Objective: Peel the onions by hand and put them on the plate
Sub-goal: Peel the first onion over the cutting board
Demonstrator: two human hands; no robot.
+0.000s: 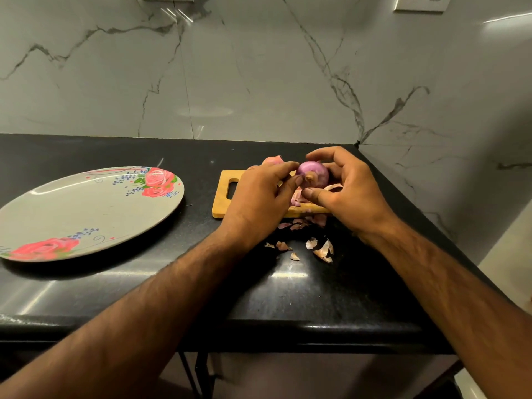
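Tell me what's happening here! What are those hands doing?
A person is peeling a purple onion by hand above a wooden cutting board. The right hand holds it while the left hand pinches at its root end. Dry skin scraps lie on the black counter in front of the board. A second onion sits behind the left hand. The flowered plate on the left has no onions on it yet.

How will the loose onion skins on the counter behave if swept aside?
The onion skins look thin, curled and dry, so probably very light and brittle. On the glossy black counter they'd likely skid and scatter rather than move together.
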